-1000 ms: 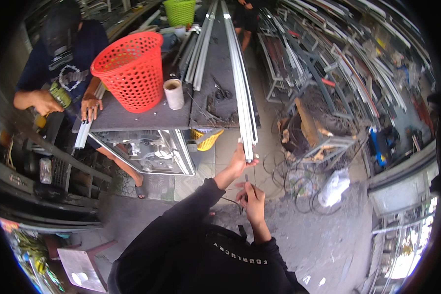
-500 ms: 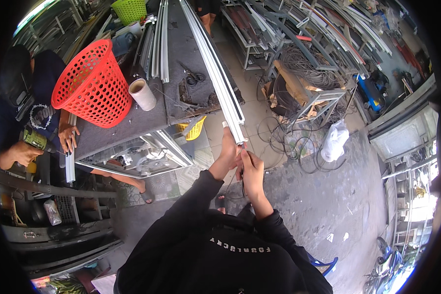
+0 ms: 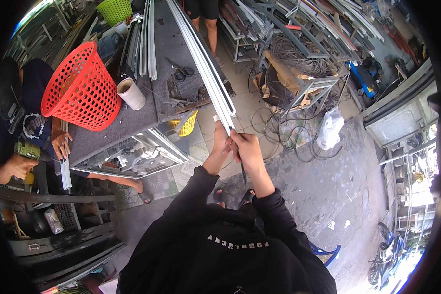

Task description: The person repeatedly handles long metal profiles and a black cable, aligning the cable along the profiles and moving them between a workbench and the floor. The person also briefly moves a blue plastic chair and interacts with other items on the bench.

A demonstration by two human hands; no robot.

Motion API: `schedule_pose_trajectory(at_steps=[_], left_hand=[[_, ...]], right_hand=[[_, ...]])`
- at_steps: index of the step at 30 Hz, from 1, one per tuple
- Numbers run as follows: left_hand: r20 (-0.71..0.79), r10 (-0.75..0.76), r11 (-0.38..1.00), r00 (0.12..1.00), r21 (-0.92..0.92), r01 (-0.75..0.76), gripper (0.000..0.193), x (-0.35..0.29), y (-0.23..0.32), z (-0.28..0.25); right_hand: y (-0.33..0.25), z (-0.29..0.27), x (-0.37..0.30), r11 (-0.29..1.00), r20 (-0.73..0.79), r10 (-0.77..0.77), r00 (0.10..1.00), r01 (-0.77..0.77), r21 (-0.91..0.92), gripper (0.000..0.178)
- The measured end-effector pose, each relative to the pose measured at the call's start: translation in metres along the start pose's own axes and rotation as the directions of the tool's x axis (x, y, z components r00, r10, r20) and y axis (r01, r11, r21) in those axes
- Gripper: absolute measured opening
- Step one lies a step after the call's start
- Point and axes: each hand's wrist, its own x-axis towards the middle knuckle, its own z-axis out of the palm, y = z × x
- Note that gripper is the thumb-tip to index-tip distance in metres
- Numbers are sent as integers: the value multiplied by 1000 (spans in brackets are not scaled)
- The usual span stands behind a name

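Long silver-white aluminium profiles [image 3: 203, 59] run from the far end of the bench to my hands, their near end past the bench's edge. My left hand [image 3: 219, 142] is closed around the underside of that near end, thumb along its left side. Close against it, my right hand [image 3: 250, 148] is closed at the profile's tip, fingers pinched on a thin black strip [image 3: 243, 172] that hangs below it. The fingertips overlap, so where the strip meets the profile is hidden.
On the carpeted bench [image 3: 152, 105] are a red basket [image 3: 83, 88], a cardboard tube [image 3: 131, 94] and scissors [image 3: 180, 72]. A co-worker's hand [image 3: 18, 168] holds a drill at left. Coiled cables [image 3: 299, 142] and a white bag [image 3: 330, 128] lie at right.
My right hand has turned and shifted up over the profile's end. The view has moved slightly, and the profile's end appears a little further left and higher.
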Motion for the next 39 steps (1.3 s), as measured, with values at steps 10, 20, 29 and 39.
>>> schedule_pose_trajectory(at_steps=[10,20,29,39], left_hand=[[-151,94,994,984,77,-83,45,6,-7,4],[-110,-10,997,994,-75,2,42,-1,-7,3],[-199,93,995,975,60,-83,46,-2,-7,13],[-219,136,989,966,79,-122,49,0,-13,11]], right_hand=[[65,-49,-49,961,407,74,911,-174,215,40],[12,1,-10,984,-78,77,994,-63,165,40],[108,-80,-53,900,762,28,647,-348,262,51],[36,-31,-88,983,-150,-114,982,90,-157,38]])
